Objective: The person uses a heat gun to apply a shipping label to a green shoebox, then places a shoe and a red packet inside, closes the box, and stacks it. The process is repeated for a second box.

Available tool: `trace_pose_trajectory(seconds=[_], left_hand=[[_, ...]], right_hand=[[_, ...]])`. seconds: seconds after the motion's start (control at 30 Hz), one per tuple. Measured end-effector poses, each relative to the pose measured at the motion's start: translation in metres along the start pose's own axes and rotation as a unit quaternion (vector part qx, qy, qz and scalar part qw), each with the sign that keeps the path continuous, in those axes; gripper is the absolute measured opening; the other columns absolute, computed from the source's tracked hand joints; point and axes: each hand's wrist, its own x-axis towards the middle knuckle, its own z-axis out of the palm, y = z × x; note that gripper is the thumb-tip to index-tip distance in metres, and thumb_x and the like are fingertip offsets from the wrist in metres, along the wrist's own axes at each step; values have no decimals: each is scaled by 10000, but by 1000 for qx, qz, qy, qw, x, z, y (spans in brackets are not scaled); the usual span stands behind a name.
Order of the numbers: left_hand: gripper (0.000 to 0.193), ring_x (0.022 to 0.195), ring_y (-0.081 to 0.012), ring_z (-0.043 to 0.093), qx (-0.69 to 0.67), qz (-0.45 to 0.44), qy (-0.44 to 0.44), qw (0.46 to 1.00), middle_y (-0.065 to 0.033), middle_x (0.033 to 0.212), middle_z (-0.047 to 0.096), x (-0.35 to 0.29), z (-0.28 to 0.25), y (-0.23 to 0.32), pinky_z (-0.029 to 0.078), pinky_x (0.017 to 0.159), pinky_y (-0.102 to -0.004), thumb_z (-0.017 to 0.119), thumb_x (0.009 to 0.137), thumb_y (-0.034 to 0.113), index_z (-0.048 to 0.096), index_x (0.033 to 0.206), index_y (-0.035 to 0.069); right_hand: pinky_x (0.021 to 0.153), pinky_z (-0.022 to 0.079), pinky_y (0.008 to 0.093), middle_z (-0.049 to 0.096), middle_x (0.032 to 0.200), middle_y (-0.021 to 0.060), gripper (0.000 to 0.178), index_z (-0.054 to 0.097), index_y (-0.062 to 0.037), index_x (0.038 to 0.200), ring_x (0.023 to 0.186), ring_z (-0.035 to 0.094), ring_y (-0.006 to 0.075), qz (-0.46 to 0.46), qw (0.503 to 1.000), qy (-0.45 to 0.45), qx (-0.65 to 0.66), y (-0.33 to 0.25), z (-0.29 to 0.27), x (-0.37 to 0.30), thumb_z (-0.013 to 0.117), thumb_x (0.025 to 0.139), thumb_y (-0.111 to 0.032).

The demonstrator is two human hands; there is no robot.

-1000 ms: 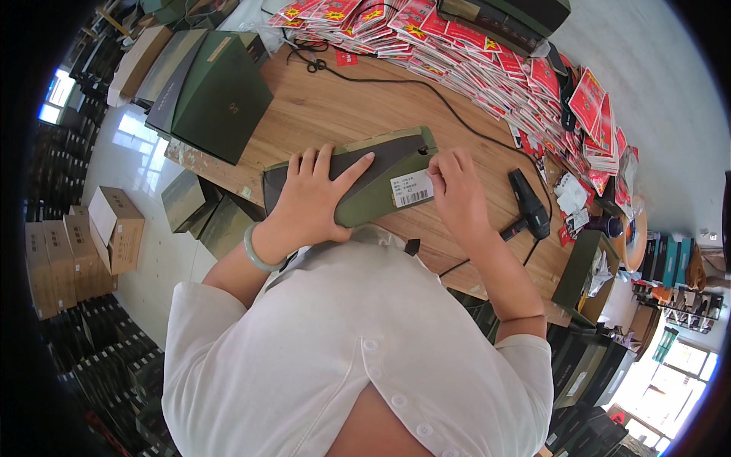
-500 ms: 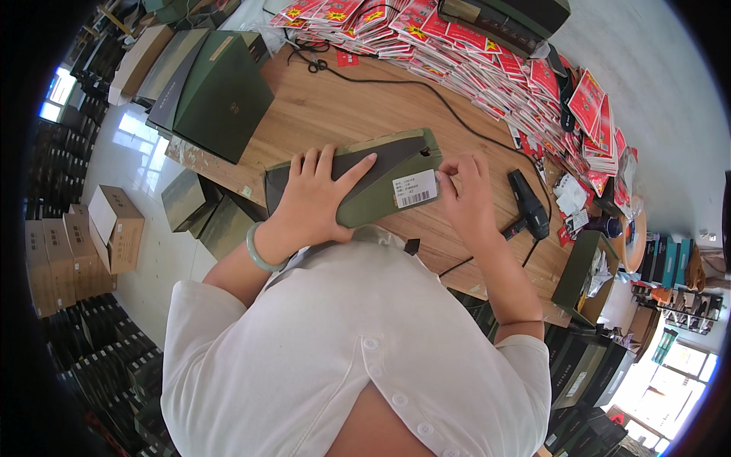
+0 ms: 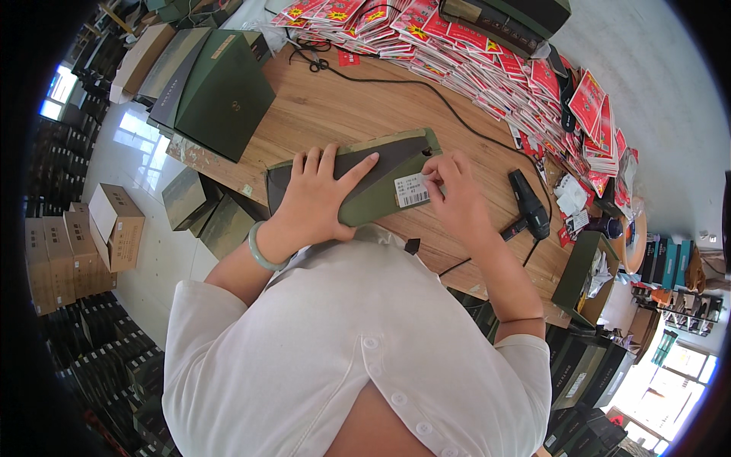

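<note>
A dark green and black shoe box (image 3: 373,194) rests on the wooden table right in front of me. My left hand (image 3: 316,194) lies spread across its left part, fingers apart, the thumb by the near edge; a pale green bangle circles that wrist. On the box's right end sits a white barcode label (image 3: 412,192). The thumb and index finger of my right hand (image 3: 453,186) are pinched together at the label's upper right corner, covering it.
A black hair dryer (image 3: 528,204) lies right of the box, its cord running across the table (image 3: 358,107). Piled red-and-white cards (image 3: 457,61) line the far edge. Large green boxes (image 3: 221,99) stand at left; an open green box (image 3: 586,278) sits at right.
My right hand has moved slightly left, onto the label's upper right corner, which it now covers. The box and my left hand have barely shifted.
</note>
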Motion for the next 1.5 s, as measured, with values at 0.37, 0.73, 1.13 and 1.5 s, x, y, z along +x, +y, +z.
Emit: trace_pose_trajectory(seconds=[0.37,0.73,1.13,1.5], left_hand=[[1052,1125,-439,433,-3,0,2,1000,-297,1273,431,1,0,0,325,992,-551,794,548,411,349,1491,268],[1040,1118,-438,438,-2,-1,9,1000,-295,1264,441,0,0,0,330,987,-548,789,561,419,350,1491,267],[1035,1120,-431,437,6,-8,11,1000,-290,1263,443,3,1,2,336,979,-540,784,560,417,353,1489,262],[1045,1118,-429,433,-7,-8,11,1000,-290,1270,438,2,0,3,334,982,-534,789,542,408,363,1485,261]], right_hand=[[698,491,402,561,933,132,107,629,-26,922,839,586,313,89,993,68,-38,11,10,-6,683,840,-70],[706,488,434,521,971,164,59,558,3,933,836,572,346,93,994,54,-15,4,12,-7,588,882,-2],[709,495,410,579,944,135,151,615,-18,953,864,590,320,61,996,66,-24,8,12,-13,688,824,-46],[758,531,393,680,1053,199,67,594,4,931,905,664,372,67,998,3,-16,-6,-5,-17,618,872,-13]])
